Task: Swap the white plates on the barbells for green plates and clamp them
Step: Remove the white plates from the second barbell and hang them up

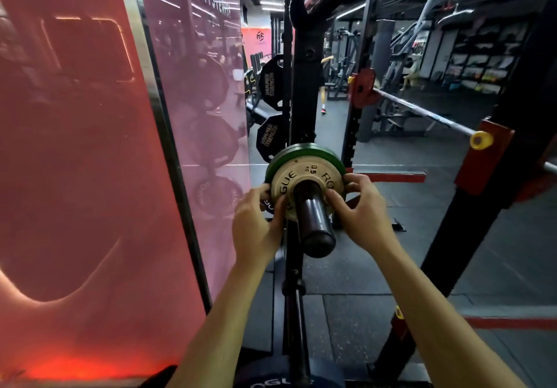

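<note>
A small off-white plate [297,178] marked 0.5 kg sits on the dark barbell sleeve [315,221], which points toward me. Behind it, touching, are green plates [301,150] of larger diameter. My left hand [256,224] grips the white plate's lower left rim. On the plate's right rim, my right hand [355,206] has its fingers curled over the edge. The sleeve end sticks out bare in front of the plate. No clamp is visible on the sleeve.
A red mirrored wall panel [90,146] stands close on the left. Black rack uprights [304,86] rise behind the plates, with black plates [269,81] stored on pegs. The barbell shaft [422,111] runs right across red hooks [482,158]. A dark plate [289,378] lies on the floor below.
</note>
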